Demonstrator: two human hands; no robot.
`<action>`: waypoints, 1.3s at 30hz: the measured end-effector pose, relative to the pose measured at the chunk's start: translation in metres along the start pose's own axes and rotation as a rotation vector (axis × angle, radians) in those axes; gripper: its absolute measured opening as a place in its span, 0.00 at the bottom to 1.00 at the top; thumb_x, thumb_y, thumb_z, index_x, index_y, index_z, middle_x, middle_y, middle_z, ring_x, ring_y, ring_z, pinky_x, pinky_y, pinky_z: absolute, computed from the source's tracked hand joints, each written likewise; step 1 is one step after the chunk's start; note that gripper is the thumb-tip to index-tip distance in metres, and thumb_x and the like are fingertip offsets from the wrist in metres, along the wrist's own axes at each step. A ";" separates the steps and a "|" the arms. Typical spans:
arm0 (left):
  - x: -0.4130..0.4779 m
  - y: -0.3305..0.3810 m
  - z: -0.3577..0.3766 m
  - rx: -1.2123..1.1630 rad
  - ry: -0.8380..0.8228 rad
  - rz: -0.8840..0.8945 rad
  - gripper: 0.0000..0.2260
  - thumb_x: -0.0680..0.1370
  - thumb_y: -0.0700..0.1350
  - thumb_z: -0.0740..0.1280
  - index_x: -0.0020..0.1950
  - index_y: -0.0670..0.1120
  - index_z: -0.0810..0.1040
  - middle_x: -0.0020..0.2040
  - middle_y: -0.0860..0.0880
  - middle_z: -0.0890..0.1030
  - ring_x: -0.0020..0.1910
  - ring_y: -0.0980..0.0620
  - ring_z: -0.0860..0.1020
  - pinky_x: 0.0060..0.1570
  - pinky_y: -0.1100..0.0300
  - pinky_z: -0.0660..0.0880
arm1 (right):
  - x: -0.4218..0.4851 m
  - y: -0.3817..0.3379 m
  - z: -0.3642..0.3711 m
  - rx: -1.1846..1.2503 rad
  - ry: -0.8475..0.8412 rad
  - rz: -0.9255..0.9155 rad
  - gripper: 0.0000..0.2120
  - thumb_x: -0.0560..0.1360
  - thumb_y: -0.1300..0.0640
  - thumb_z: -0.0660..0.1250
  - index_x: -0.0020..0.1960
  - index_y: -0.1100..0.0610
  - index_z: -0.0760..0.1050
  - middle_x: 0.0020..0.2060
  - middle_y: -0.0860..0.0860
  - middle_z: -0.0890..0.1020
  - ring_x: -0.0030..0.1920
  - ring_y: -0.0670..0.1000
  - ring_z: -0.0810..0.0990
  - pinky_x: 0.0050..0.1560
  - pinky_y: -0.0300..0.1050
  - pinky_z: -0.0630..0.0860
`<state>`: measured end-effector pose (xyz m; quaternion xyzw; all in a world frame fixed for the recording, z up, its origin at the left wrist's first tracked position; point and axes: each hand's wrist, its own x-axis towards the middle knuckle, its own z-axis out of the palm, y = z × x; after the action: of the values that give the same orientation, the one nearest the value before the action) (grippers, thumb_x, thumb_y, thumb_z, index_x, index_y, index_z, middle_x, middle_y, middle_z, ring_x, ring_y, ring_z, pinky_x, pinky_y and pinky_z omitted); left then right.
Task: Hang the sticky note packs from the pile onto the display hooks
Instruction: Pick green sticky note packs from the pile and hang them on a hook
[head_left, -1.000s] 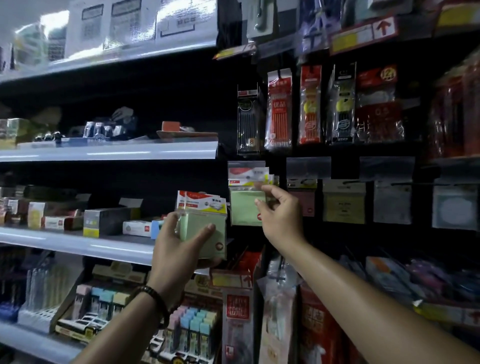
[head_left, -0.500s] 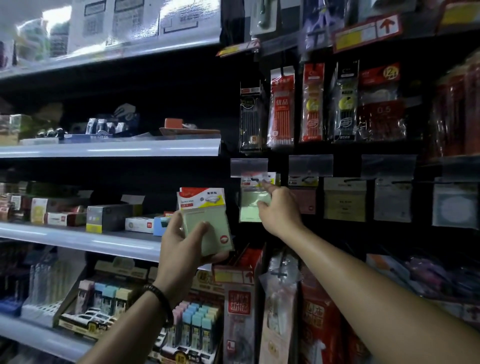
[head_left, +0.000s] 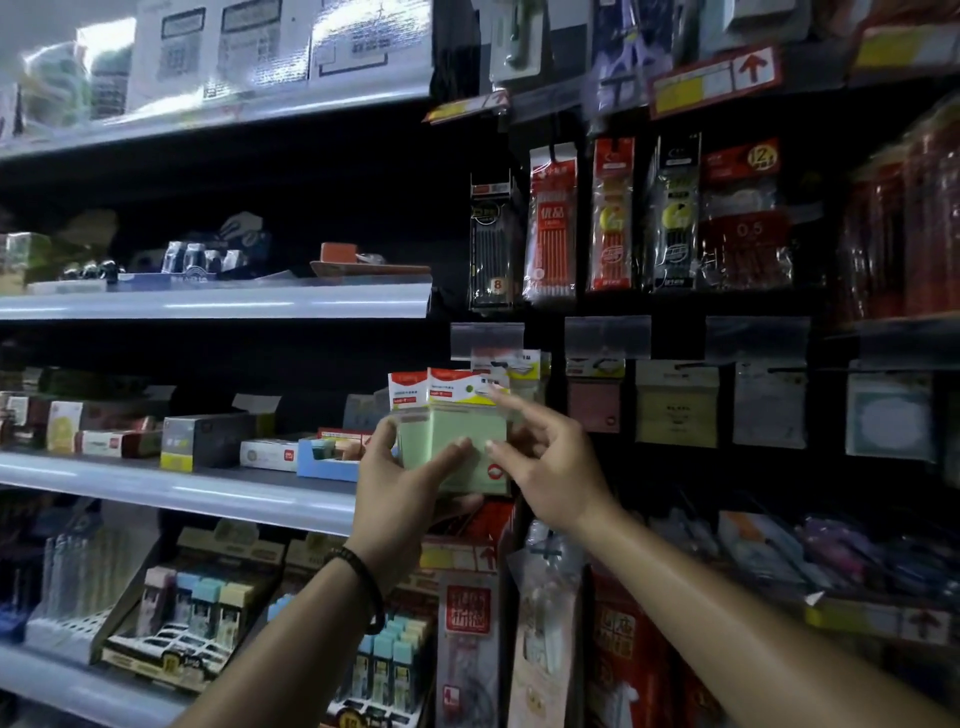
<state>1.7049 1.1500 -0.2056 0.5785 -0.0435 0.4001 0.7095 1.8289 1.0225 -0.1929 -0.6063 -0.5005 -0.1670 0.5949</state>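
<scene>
Left hand (head_left: 410, 483) has its grip clenched round a small stack of pale green square sticky note packs (head_left: 452, 447) in clear wrap, with the thumb across the front face and the fingers behind. Two red, white and yellow header cards stand side by side at the top, so it holds at least two packs. Right hand (head_left: 553, 467) meets the stack from the right. Its thumb lies on the front pack's face and its index finger runs up beside the header card, the other fingers loosely curled. Whether that grip has closed on the front pack cannot be told.

The packs stand upright with header cards uppermost, and the right hand is the one nearer the display. Just above and behind the stack, slightly right, a clear plastic price tag holder (head_left: 485, 338) marks the target spot, where hung green packs (head_left: 522, 366) of the same kind show. The display hook itself cannot be made out. The front pack would probably have to rise and go back for its header to meet the hook.

Farther right, neighbouring hooks carry a pink pack (head_left: 595, 405) and a yellow pack (head_left: 675, 413). On the grey shelf (head_left: 208, 488) to the left, an open blue cardboard tray (head_left: 324, 460) holds small items too dim to name.
</scene>
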 end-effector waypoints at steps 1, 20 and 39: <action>-0.001 -0.001 0.001 0.026 0.007 0.021 0.19 0.77 0.40 0.77 0.65 0.48 0.76 0.57 0.42 0.87 0.51 0.40 0.89 0.39 0.46 0.87 | 0.000 0.000 -0.001 0.029 0.020 0.008 0.23 0.78 0.64 0.76 0.68 0.42 0.83 0.53 0.45 0.88 0.55 0.43 0.87 0.56 0.42 0.84; 0.011 -0.009 -0.038 0.109 0.118 0.115 0.08 0.83 0.44 0.71 0.62 0.50 0.79 0.60 0.45 0.85 0.53 0.41 0.88 0.40 0.42 0.86 | 0.004 0.005 0.002 -0.239 0.274 -0.328 0.20 0.80 0.67 0.72 0.67 0.49 0.84 0.47 0.48 0.82 0.47 0.46 0.81 0.49 0.43 0.80; 0.011 -0.007 -0.035 0.200 0.096 0.110 0.09 0.83 0.46 0.70 0.63 0.52 0.79 0.58 0.49 0.87 0.53 0.46 0.88 0.37 0.50 0.85 | 0.031 0.018 0.003 -0.220 0.274 0.016 0.16 0.81 0.64 0.71 0.65 0.52 0.84 0.59 0.46 0.86 0.59 0.53 0.86 0.63 0.58 0.82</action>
<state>1.7029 1.1858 -0.2167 0.6234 -0.0008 0.4681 0.6263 1.8557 1.0417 -0.1786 -0.6433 -0.3884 -0.2972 0.5891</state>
